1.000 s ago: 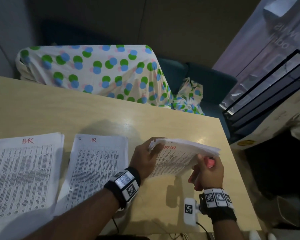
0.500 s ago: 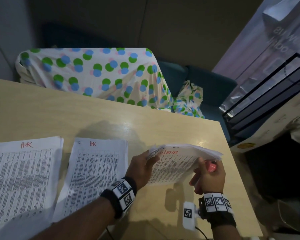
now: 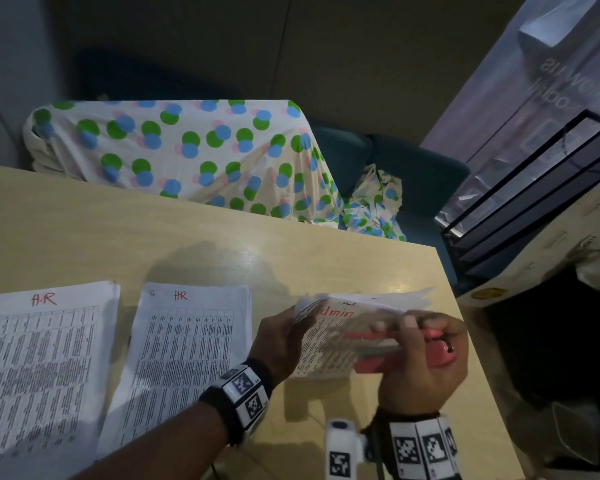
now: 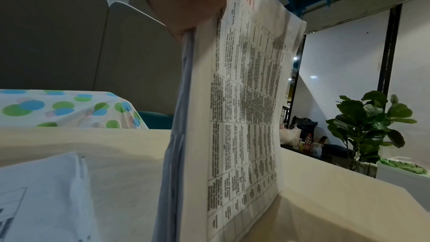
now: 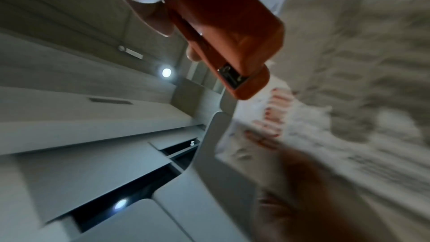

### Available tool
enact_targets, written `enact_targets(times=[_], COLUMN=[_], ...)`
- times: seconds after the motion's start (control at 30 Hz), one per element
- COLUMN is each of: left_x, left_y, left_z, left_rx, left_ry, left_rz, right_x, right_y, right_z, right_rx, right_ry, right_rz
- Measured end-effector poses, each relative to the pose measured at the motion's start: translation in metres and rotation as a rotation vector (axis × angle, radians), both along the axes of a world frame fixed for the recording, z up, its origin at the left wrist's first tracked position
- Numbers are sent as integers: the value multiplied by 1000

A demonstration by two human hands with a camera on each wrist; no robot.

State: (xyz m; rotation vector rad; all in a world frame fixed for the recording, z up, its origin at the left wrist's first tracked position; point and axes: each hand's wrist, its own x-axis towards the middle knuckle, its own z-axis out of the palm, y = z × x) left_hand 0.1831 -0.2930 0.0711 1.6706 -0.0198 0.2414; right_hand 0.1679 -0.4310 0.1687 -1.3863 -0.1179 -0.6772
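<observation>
A stack of printed sheets [image 3: 329,327] headed "Admin" in red stands on its lower edge on the wooden table [image 3: 222,244]. My left hand [image 3: 284,337] grips its upper left corner. In the left wrist view the sheets [image 4: 244,117] rise upright from the tabletop. My right hand [image 3: 420,355] holds a red stapler [image 3: 395,351] in front of the stack, its nose pointing left. The right wrist view shows the stapler [image 5: 228,40] near the red heading, blurred.
Two stacks of printed sheets marked "HR" in red lie flat on the left, one [image 3: 32,368] at the edge, one [image 3: 181,358] beside my left arm. A spotted cloth [image 3: 174,150] covers something behind the table. Black shelving [image 3: 534,209] stands at the right.
The right hand has swung the red stapler out from behind the stack to its front, now lying across the sheets. The left hand keeps its grip on the corner.
</observation>
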Motion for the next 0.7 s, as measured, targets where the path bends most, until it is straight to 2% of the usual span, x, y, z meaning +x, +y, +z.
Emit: enact_targets(times=[0.1,0.17,0.27,0.5,0.7], left_x=[-1,0,0,2,4], left_y=[-1,0,0,-1,2], left_z=[3,3,0,-9,-3], left_rx=[-3,0,-1,-54,-82], left_ry=[-52,-86,-133,-126,-155], left_rz=[-6,6,41,63,52], right_x=[12,20,29,40,40], right_y=[27,41,53,54,51], right_z=[17,22,21,13,13], right_rx=[75,48,-25,-157,-230], right_ry=[-163,-213,-186,-84,-130], right_rz=[144,216,302,404,466])
